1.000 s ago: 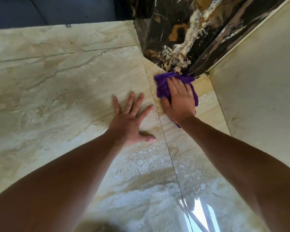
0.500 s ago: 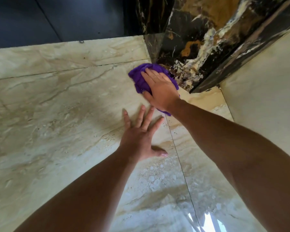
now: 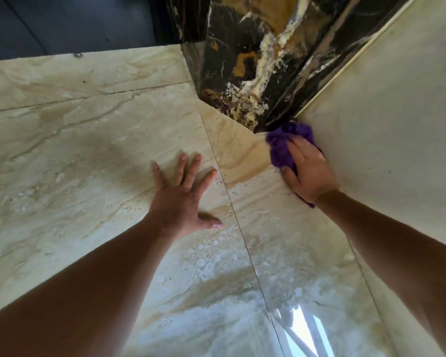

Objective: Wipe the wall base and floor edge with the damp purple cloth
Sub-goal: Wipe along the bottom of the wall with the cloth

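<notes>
Two bare hands on a glossy beige marble floor (image 3: 93, 155), one pressing a crumpled purple cloth (image 3: 281, 148) into the corner.

The right hand (image 3: 309, 171) lies flat on the soft, bunched cloth, its fingers (image 3: 298, 148) fairly close together and pressing it down rather than gripping it, right where the floor edge meets the pale cream wall (image 3: 386, 119) and the foot of a dark, polished black marble column (image 3: 245, 73) veined in gold and white. The left hand (image 3: 183, 194) rests palm down on the floor with its fingers spread wide, holding nothing, well apart from the cloth across a thin tile joint (image 3: 242, 233). The floor toward the left edge lies open; the column and wall close off the corner.
</notes>
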